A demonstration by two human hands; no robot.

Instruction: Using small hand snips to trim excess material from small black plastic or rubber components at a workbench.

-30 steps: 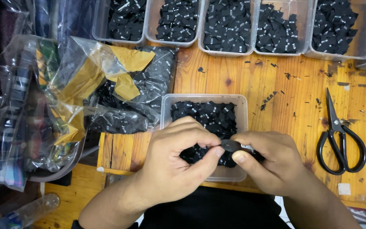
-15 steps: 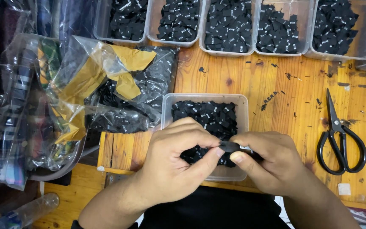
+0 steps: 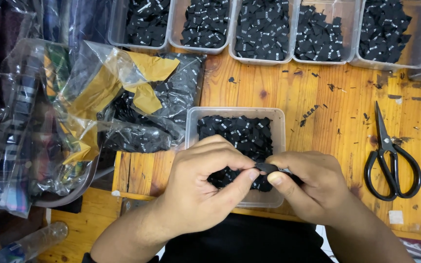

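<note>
While pinched between thumb and forefinger of both the left hand (image 3: 198, 187) and the right hand (image 3: 313, 190), fingers clamped on its 2 ends, small black woven label (image 3: 268, 168) held directly above the clear plastic tub (image 3: 191, 127) of matching labels, likely so spares stay handy. Black scissors (image 3: 390, 157) parked well apart at right; 5 filled tubs lined along the wooden table (image 3: 327, 112) edge; taped plastic bag (image 3: 137, 104) at left.

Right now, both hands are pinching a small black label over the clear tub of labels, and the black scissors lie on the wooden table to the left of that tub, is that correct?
Not quite: the head view shows the black scissors lying to the right of the clear tub, not the left. The rest holds: the left hand and right hand pinch a small black label over it, on the wooden table.
</note>
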